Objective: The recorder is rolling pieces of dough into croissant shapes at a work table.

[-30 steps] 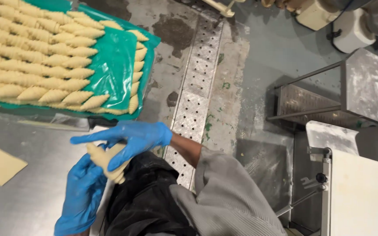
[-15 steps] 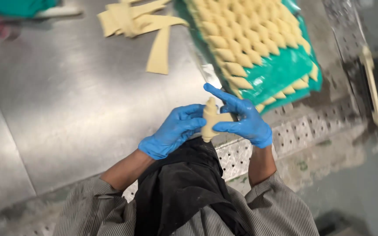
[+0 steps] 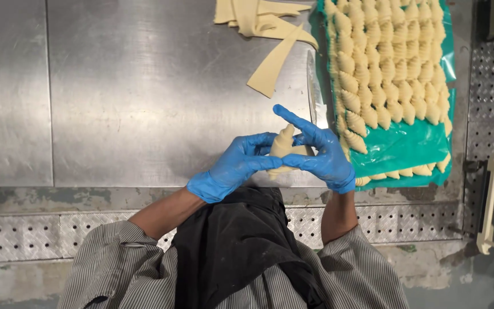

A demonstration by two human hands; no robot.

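Both my hands wear blue gloves and together hold one rolled piece of raw dough [image 3: 283, 146] above the near edge of the steel table [image 3: 144, 97]. My left hand [image 3: 235, 166] grips it from the left and my right hand [image 3: 318, 151] from the right, its forefinger stretched out. Just right of my hands stands a tray lined with green film [image 3: 401, 150], filled with several rows of shaped dough rolls [image 3: 384, 63]. Flat cut dough triangles [image 3: 270, 34] lie on the table at the top.
A perforated metal strip [image 3: 41, 229] runs along the table's near side, and another [image 3: 484, 103] along the right of the tray. A pale metal frame [image 3: 490, 200] stands at the right edge. My striped sleeves and black apron fill the bottom.
The view has swung, so the table and tray sit squarer. My hands still hold the dough roll, with the fingers wrapped closer around it.
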